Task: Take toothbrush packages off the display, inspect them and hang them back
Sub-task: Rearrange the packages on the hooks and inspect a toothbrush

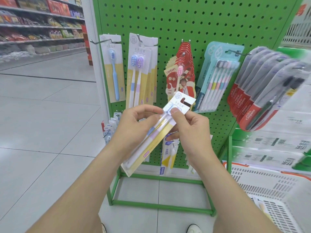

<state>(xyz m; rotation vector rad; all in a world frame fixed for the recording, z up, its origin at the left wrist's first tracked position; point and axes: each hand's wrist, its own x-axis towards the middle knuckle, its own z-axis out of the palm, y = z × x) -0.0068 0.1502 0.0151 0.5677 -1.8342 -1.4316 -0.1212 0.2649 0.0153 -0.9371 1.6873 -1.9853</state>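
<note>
- Both hands grip the two-brush package (151, 132), tilted before the pegboard (185, 22): left hand (134, 125) pinches its middle, right hand (190, 125) thumbs its top
- Inspect both faces; keep the hang hole unobstructed
- Its matching stack (143, 71) hangs upper left, probably its home hook
</note>
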